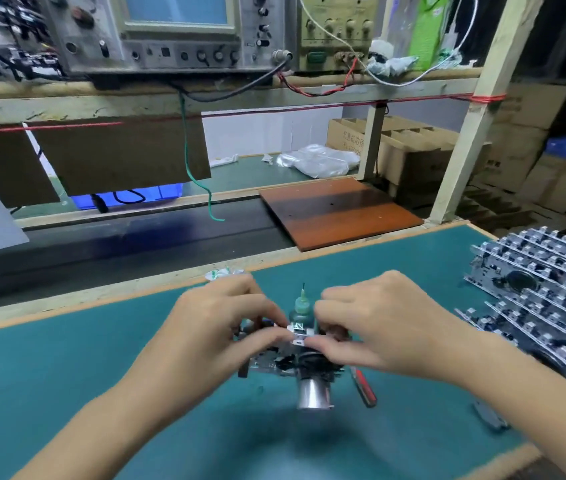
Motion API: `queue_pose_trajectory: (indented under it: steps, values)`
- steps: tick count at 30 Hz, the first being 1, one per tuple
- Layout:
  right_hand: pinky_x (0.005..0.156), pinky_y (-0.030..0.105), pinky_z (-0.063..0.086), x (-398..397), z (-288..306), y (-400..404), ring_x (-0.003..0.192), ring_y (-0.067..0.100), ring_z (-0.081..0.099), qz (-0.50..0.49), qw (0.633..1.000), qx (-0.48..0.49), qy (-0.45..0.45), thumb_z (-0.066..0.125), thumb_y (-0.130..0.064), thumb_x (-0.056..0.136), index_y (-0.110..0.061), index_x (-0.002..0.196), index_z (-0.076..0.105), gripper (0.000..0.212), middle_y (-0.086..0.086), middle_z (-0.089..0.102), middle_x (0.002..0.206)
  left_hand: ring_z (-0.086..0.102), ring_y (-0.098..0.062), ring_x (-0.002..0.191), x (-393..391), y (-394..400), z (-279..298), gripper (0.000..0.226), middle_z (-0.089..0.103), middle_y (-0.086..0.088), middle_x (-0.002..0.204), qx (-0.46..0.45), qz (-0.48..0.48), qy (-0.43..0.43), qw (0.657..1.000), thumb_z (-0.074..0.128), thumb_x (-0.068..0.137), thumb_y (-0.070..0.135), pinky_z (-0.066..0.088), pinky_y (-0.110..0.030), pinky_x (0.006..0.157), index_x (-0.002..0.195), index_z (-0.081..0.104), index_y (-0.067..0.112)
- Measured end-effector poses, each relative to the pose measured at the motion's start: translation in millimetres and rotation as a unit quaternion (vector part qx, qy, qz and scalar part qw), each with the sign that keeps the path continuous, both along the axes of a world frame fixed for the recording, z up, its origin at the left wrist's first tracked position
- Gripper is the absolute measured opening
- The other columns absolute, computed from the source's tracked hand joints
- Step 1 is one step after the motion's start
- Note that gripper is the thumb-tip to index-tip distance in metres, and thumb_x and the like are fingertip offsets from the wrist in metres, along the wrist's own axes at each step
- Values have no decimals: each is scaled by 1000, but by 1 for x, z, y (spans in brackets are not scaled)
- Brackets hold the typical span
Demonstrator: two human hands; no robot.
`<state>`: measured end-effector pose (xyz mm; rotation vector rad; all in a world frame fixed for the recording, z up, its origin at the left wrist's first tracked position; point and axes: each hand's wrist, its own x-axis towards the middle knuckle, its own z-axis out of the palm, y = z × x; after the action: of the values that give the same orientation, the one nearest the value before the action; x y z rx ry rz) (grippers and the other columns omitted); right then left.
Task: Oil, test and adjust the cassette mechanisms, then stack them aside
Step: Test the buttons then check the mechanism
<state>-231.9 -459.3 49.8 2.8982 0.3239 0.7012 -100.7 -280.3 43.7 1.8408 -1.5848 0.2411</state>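
Observation:
A cassette mechanism [295, 362] with a silver motor can at its near side is held just above the green mat, in the middle of the view. My left hand [219, 327] grips its left end with curled fingers. My right hand [378, 327] pinches its right end and a small white part on top. Behind the mechanism stands a small green oil bottle [301, 306] with a thin needle tip. A red-handled screwdriver [364, 386] lies on the mat under my right hand. At the right edge, stacked rows of metal cassette mechanisms [548, 296] lean together.
A green mat [67, 375] covers the bench. Beyond it runs a dark conveyor belt [136, 244] with an orange-brown board [337, 209]. An oscilloscope [170, 29] and a power supply [337, 29] sit on the shelf above. A loose metal piece [489, 415] lies at the right.

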Motion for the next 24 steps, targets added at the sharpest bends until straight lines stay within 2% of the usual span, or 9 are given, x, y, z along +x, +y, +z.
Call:
queue_pose_trajectory:
  steps: [2,4,7,10,13,15,20,24]
  values:
    - [41,27,29,-15,18,-22,44,13,40,-15,999,43,-19,45,-43,86,-18,59,50,38,-7,48,53,44,11,67,-3,-32,25,15,54,12,70,2,-33,-27,999,71,77,41,30,-2,61,76,74,26]
    - [46,23,27,-29,33,-47,47,7,32,-39,996,68,-37,47,-42,85,-20,57,43,35,-10,41,51,46,7,66,-6,-70,49,12,56,9,72,9,-75,-48,996,75,77,36,32,-6,60,77,75,24]
    - [46,27,30,-45,47,-90,45,9,30,-114,989,81,-50,52,-41,85,-21,56,38,37,-9,36,47,48,-2,65,-11,-135,69,18,58,6,75,11,-115,-74,991,74,78,37,34,-19,59,80,74,19]
    - [48,30,31,-55,43,-139,44,7,32,-171,979,112,-25,61,-31,89,-20,56,37,42,-7,35,46,48,-11,71,-13,-204,68,25,54,7,78,42,-103,-123,986,70,81,43,31,-27,60,85,71,18]
    - [53,31,28,-58,25,-184,48,9,36,-226,966,126,4,59,-29,90,-18,59,39,39,-6,38,49,51,-16,80,-16,-264,54,27,53,8,82,82,-70,-179,978,66,83,48,32,-29,61,90,67,22]
    - [56,32,28,-61,10,-208,50,11,38,-263,955,136,13,58,-32,91,-16,61,42,38,-7,40,51,56,-19,89,-22,-298,42,28,59,4,90,105,-52,-196,974,65,84,48,34,-29,63,94,66,22]
    - [59,35,30,-73,-25,-245,55,16,41,-327,926,185,35,55,-35,93,-17,60,40,40,-4,41,52,57,-25,105,-42,-355,3,28,59,-4,112,181,-52,-139,972,63,87,42,37,-31,74,102,64,18]
    - [52,32,29,-89,-41,-251,59,17,46,-391,912,101,68,46,-47,94,-23,58,35,45,-6,43,53,58,-25,101,-54,-366,-18,28,63,-6,110,223,-82,-91,967,64,88,39,39,-30,76,102,66,16]
